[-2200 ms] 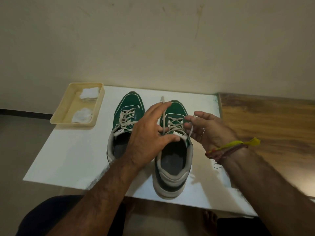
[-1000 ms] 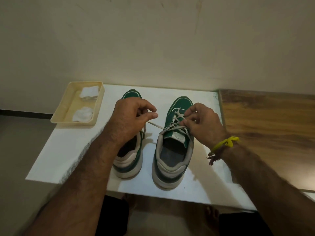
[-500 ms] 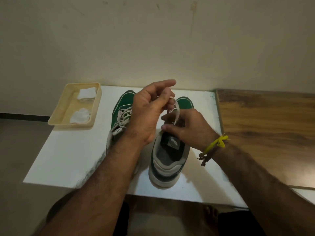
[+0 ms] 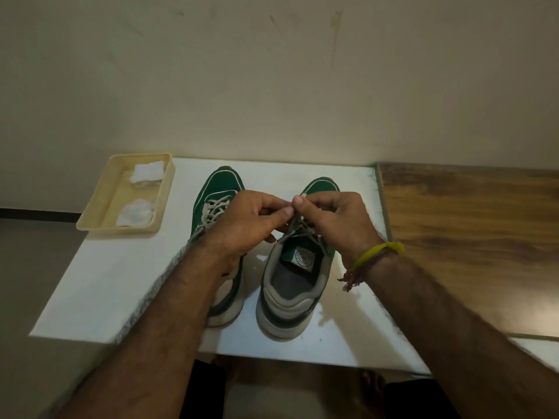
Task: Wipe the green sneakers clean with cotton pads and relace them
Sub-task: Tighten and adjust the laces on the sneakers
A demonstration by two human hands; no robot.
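Two green sneakers with grey heels stand side by side on a white board (image 4: 121,282), toes pointing away from me. The left sneaker (image 4: 219,189) is laced, and my left forearm hides its heel part. Over the tongue of the right sneaker (image 4: 290,285) both hands meet. My left hand (image 4: 245,225) and my right hand (image 4: 335,222) each pinch the pale lace (image 4: 298,229) of that shoe, thumbs and forefingers close together. A yellow band circles my right wrist.
A cream tray (image 4: 99,204) at the board's far left corner holds two white cotton pads (image 4: 136,211). A wooden tabletop (image 4: 469,237) adjoins the board on the right. A plain wall rises right behind. My knees show below the board's near edge.
My left hand has come down from its raised position over the shoe. Both hands now meet low over the right sneaker's lacing, pinching the lace.
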